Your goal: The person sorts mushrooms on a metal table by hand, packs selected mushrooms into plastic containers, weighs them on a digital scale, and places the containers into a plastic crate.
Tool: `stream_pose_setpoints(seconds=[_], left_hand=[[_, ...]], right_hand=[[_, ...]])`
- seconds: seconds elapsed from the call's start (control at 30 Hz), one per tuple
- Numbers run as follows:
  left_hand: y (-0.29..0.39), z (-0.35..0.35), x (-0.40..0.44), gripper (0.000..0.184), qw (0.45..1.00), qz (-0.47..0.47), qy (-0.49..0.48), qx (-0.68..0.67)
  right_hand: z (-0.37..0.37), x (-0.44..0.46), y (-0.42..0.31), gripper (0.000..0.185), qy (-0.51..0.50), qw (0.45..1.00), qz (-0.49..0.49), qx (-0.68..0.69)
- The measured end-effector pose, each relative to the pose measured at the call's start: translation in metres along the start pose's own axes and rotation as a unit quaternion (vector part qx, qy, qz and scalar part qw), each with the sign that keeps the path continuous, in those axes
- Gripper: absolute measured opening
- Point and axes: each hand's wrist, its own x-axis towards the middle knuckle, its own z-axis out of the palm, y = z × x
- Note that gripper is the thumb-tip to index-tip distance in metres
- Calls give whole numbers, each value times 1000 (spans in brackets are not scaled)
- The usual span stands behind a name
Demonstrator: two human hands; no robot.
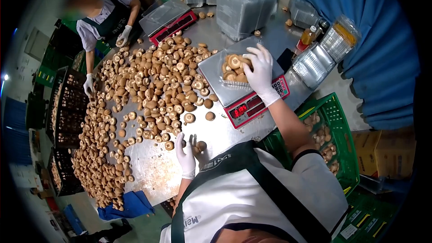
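Observation:
My right hand [260,73], in a white glove, rests at the right side of a clear plastic tray [235,84] of shiitake mushrooms [233,63]. Its fingers are apart and touch the mushrooms; whether one is pinched under them is hidden. The tray sits on the steel plate of a red digital scale [257,106], whose display seems to read 0.185. Lower down, my gloved left hand [185,156] is held over the table near its front edge, fingers stretched out and thumb apart. Loose mushrooms [200,146] lie right beside it.
A big heap of mushrooms [148,81] covers the steel table [150,171]. Across it, a co-worker [108,13] handles mushrooms beside another scale [173,24]. Stacked clear trays [240,11] stand at the back. A green crate [337,126] holds mushrooms at my right.

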Motion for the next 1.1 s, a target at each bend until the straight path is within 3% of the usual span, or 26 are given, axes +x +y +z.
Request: stream_pose_setpoints(seconds=[0.07,0.13,0.27,0.33,0.47,0.6,0.67,0.8,0.93,1.0,1.1], left_hand=[[-1,0,-1,45,1000,-3,-1,6],[6,1,-1,41,1000,-2,5,8],[7,1,-2,40,999,-15,17,-24],[5,3,-1,40,999,-16,14,-25],[2,6,5,38,998,-33,-21,-45],[30,16,29,36,995,-29,-71,-64],[49,25,45,36,994,3,-92,-51],[76,55,82,35,986,11,-125,-113],[90,83,100,34,984,62,-133,-101],[98,86,94,35,984,66,-142,-78],[87,83,84,35,988,66,-125,-61]], right_hand=[[19,-17,13,15,-136,991,-19,5],[11,-24,6,9,-147,986,-46,57],[-12,-24,13,8,1,987,54,154],[-32,-26,25,13,50,988,84,122],[-54,-47,70,19,108,955,225,160],[-69,-66,97,22,104,923,280,243],[-72,-57,91,22,80,952,220,199],[-54,-23,71,28,-23,936,252,245],[-28,10,56,34,-98,989,97,45],[-10,14,65,31,-158,984,83,1],[-12,21,68,26,-142,984,111,9]])
